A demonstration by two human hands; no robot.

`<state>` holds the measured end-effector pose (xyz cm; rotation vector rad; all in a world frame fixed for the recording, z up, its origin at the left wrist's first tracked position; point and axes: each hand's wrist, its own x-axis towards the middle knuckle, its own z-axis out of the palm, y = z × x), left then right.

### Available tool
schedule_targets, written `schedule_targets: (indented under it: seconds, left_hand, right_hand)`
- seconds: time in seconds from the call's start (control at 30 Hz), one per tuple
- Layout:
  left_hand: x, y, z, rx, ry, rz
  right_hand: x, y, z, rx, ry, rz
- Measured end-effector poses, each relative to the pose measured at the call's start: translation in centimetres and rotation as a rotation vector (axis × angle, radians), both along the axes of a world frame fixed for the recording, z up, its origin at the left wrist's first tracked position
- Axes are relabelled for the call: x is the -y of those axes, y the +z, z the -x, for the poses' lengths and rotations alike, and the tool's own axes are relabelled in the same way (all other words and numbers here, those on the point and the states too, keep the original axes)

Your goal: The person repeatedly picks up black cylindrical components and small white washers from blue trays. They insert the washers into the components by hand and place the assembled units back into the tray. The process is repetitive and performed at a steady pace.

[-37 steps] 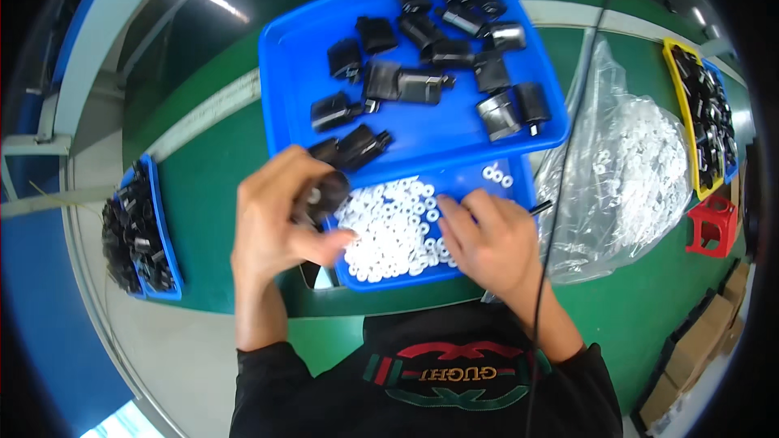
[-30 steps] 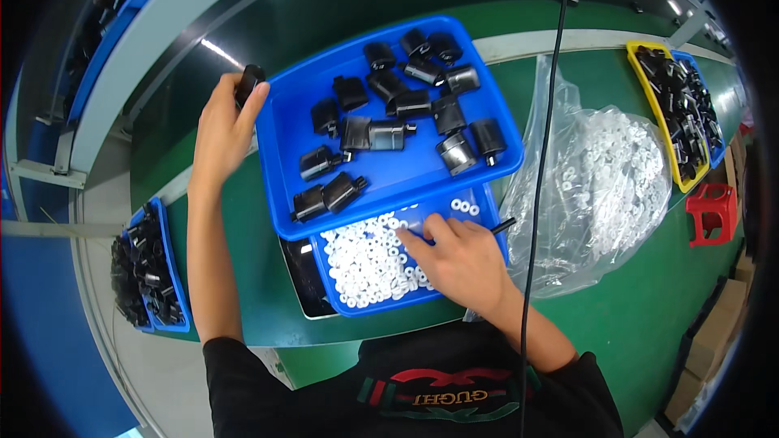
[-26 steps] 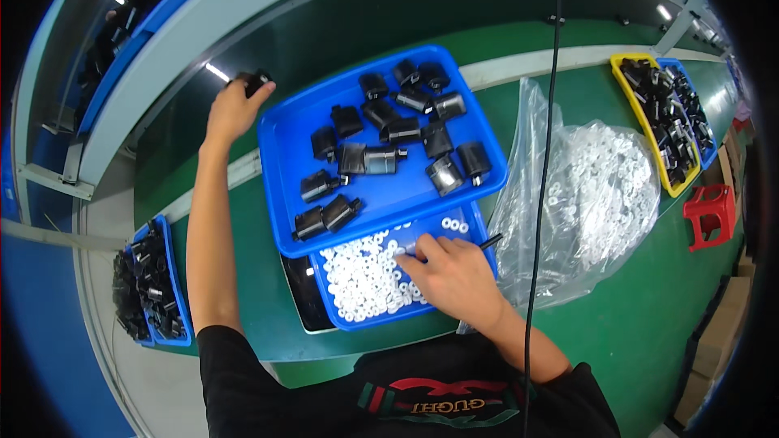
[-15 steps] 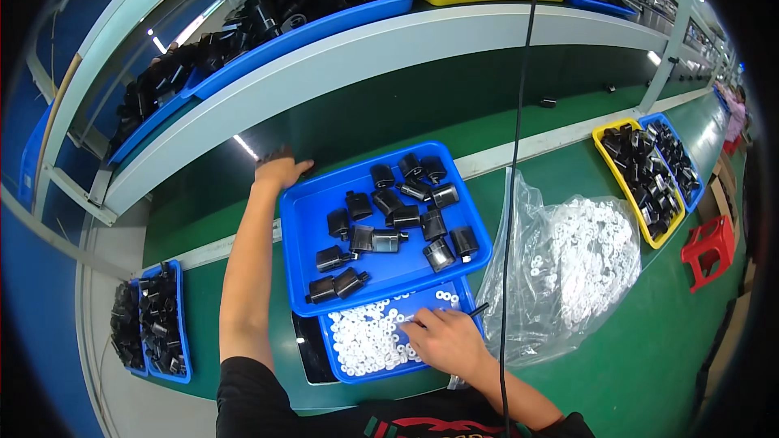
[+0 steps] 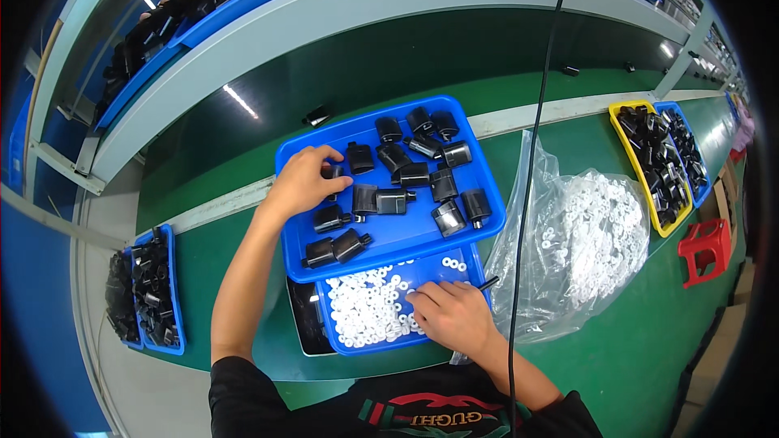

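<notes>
Left hand [image 5: 307,182] has moved back from beyond the upper blue tray [image 5: 398,235] to over its left side, and I see a lone black housing [image 5: 317,116] lying past the far rim, about where that hand was earlier. Its fingers and thumb straddle a second housing [image 5: 331,171], sitting in that tray among similar ones; can't tell from my end whether they pinch it. Right hand [image 5: 451,316] is over the lower blue tray [image 5: 426,269], fingers curled beside the white rings [image 5: 365,308], black rod [image 5: 488,283] poking out on its far side; grip itself hidden, can't tell.
</notes>
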<state>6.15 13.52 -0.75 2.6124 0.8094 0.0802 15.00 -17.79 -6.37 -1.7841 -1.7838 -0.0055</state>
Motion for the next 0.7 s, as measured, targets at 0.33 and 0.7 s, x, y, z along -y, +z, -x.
schedule_targets:
  seconds: [0.33,0.7]
  left_hand:
    - [11.9,2.0,6.7,0.632,-0.045,0.394]
    - [15.9,-1.9,7.8,0.673,-0.243,0.442]
  right_hand:
    - [0.0,0.6,-0.4,-0.097,-0.042,-0.048]
    - [-0.2,5.5,0.3,-0.617,0.041,-0.161]
